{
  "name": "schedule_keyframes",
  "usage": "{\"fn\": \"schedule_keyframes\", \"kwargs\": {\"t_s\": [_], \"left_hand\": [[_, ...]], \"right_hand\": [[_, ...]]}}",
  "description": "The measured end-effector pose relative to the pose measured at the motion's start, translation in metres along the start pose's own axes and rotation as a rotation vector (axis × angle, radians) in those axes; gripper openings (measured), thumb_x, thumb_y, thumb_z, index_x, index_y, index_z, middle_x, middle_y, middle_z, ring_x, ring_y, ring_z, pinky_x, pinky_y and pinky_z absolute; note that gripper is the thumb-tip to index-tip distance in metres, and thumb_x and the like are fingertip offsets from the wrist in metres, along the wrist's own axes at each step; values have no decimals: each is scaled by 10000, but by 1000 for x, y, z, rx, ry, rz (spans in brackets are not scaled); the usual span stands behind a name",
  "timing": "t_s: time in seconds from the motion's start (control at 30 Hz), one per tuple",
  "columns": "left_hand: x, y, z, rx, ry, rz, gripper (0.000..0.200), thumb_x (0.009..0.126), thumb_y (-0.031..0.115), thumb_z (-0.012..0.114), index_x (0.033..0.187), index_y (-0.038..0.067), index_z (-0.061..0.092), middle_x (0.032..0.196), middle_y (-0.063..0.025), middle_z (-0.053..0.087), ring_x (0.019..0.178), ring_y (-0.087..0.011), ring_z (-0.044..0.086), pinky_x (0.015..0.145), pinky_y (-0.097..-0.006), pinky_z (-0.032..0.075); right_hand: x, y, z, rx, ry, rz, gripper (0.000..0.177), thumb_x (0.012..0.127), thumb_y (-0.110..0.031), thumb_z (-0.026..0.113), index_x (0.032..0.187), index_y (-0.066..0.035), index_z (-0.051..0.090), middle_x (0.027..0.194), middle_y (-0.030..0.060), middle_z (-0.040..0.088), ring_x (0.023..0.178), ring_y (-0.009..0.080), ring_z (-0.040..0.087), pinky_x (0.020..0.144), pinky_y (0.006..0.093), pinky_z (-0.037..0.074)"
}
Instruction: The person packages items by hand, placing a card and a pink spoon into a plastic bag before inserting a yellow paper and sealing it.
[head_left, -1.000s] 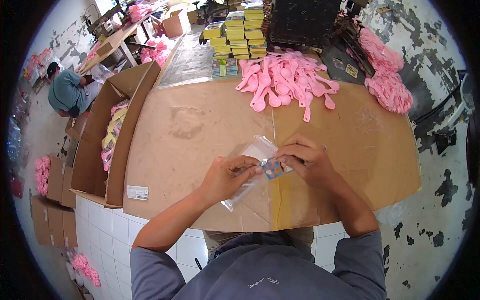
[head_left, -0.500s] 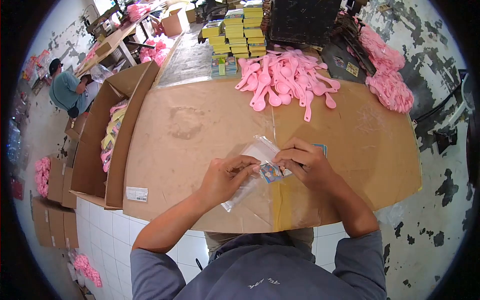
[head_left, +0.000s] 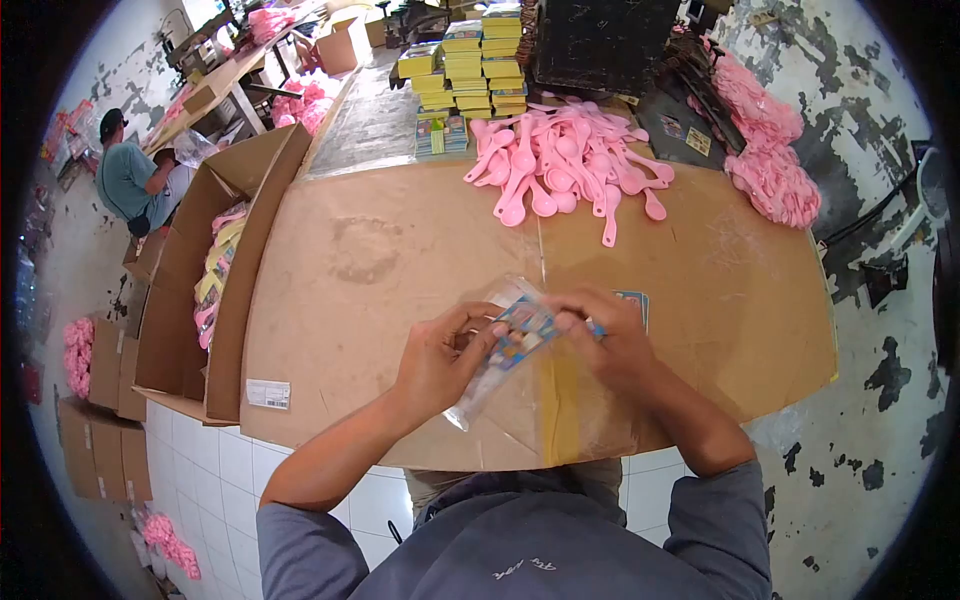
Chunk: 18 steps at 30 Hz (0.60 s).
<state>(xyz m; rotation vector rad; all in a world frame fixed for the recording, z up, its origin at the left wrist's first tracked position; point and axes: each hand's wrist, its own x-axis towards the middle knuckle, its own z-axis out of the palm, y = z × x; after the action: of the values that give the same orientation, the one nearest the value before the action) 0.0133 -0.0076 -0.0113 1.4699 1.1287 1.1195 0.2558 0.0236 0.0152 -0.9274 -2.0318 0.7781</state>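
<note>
While the left hand [head_left: 440, 360] pinches the clear bag [head_left: 478, 388], the right hand [head_left: 612, 335], its grip pinching, has slid the card [head_left: 520, 328] leftward.

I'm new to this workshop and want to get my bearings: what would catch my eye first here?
The heap of pink spoons at the far edge of the cardboard-covered table stands out most. Nearer, the left hand and right hand pinch a colourful printed card together with a clear plastic bag. An open carton of packed pieces sits to the left.
</note>
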Motion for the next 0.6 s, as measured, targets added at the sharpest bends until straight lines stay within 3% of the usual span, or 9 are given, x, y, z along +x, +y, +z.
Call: {"fn": "schedule_keyframes", "kwargs": {"t_s": [0.1,0.2,0.27,0.33,0.4,0.5,0.6], "left_hand": [[0,2,0,8,27,42,199,1011,106,675,1165,-20,668,876,-85,771,737,-40,669,600,-234,529],[-1,4,0,-35,36,25,193,1017,100,665,1167,-21,667,886,-77,766,725,-34,654,606,-228,523],[1,5,-1,-66,39,12,201,1018,93,661,1183,-23,658,899,-76,761,738,-37,654,624,-225,526],[1,4,-3,-68,42,-8,226,1017,83,659,1214,-26,641,919,-76,755,768,-42,663,651,-222,533],[1,12,-4,-142,28,-85,264,1013,68,656,1255,-28,612,946,-82,749,804,-50,672,684,-222,540],[2,13,-3,-165,-5,-94,302,1018,77,650,1295,-24,585,989,-76,739,841,-69,675,691,-221,535],[4,5,-4,-183,-19,-81,312,1019,76,646,1308,-20,575,1013,-71,734,850,-74,677,683,-220,533]], "right_hand": [[2,-11,10,41,-144,-229,296,927,-88,720,1217,-38,691,988,107,679,845,223,662,768,325,524],[4,-8,3,22,-352,12,318,920,-83,725,1233,-44,690,1014,107,686,921,218,666,809,336,530],[23,21,-21,49,-311,-225,304,946,-72,672,1249,-51,692,1073,117,694,998,255,666,872,378,530],[42,79,-59,-108,-66,137,321,971,-75,605,1285,-50,668,1137,137,702,1049,309,668,941,424,517],[71,107,-93,-331,219,143,355,975,-91,557,1318,-42,633,1215,171,688,1082,374,661,984,453,503],[86,167,-131,-457,54,299,400,957,-102,574,1350,-35,601,1293,194,654,1160,397,629,1041,463,472],[75,177,-115,-568,175,-4,411,954,-99,579,1361,-51,600,1313,193,631,1196,396,594,1052,469,453]]}}
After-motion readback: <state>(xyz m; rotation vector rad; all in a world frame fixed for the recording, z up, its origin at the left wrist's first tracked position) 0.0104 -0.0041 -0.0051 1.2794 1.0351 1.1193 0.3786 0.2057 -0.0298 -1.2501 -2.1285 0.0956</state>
